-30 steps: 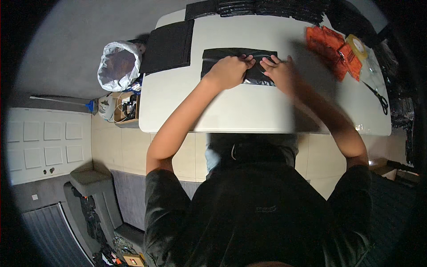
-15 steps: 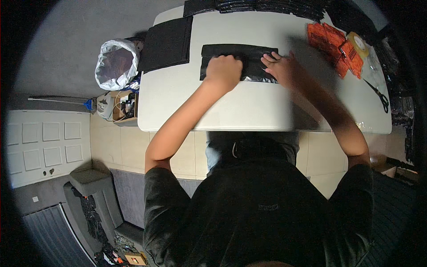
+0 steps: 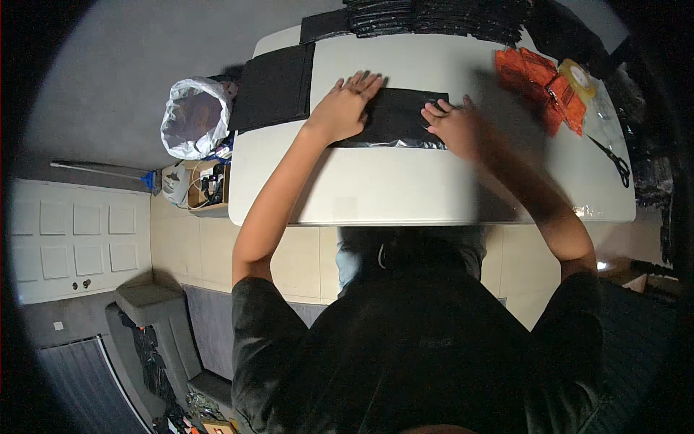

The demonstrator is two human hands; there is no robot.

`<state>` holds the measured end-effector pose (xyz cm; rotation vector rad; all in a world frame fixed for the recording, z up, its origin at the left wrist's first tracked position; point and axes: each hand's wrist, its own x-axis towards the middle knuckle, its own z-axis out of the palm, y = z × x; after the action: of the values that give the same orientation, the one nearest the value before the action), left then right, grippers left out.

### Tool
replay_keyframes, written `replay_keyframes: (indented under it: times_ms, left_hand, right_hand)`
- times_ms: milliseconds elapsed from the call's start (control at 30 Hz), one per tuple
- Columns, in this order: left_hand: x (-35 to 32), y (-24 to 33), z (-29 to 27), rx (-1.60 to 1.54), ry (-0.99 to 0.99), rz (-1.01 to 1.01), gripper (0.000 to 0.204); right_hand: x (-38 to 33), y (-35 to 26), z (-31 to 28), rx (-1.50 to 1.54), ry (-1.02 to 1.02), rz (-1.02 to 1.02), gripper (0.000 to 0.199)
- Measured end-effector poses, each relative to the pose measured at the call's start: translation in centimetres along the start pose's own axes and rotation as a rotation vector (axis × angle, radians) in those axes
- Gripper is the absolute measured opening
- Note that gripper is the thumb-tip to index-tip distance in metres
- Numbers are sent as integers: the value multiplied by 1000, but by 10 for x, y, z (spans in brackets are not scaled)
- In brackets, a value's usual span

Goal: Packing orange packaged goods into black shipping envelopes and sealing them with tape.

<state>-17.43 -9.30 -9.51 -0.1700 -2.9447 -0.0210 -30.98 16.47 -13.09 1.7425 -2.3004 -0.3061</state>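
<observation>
Left hand (image 3: 341,107) flat, fingers spread on black bag (image 3: 394,117); right hand (image 3: 454,126) pressing bag's right end. Bench (image 3: 376,188) near edge bare.

Flat black pouch (image 3: 394,116) mid-table; orange packets (image 3: 542,83) right; black pouch stack (image 3: 434,16) far edge.

The right hand (image 3: 454,126) and its forearm smear with motion blur. The left hand (image 3: 343,108) covers one end of the black pouch (image 3: 396,116). Black stacks (image 3: 434,16) along the counter's (image 3: 405,188) far edge run out of frame.
</observation>
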Motion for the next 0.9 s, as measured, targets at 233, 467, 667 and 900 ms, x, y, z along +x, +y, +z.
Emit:
replay_keyframes:
  times_ms: [233,467,667,900]
  left_hand:
    - [-5,-15,4,-55,-47,-19,72]
    - [-19,-30,13,210,-120,139,61]
    - [-38,-34,10,322,-167,97,62]
    - [-54,-37,-1,382,-163,43,58]
  right_hand:
    - [3,-3,-15,41,-82,21,44]
    - [-3,-3,-27,106,-67,8,46]
    - [-2,-1,-9,131,-6,24,43]
    - [0,4,-10,146,-63,-5,44]
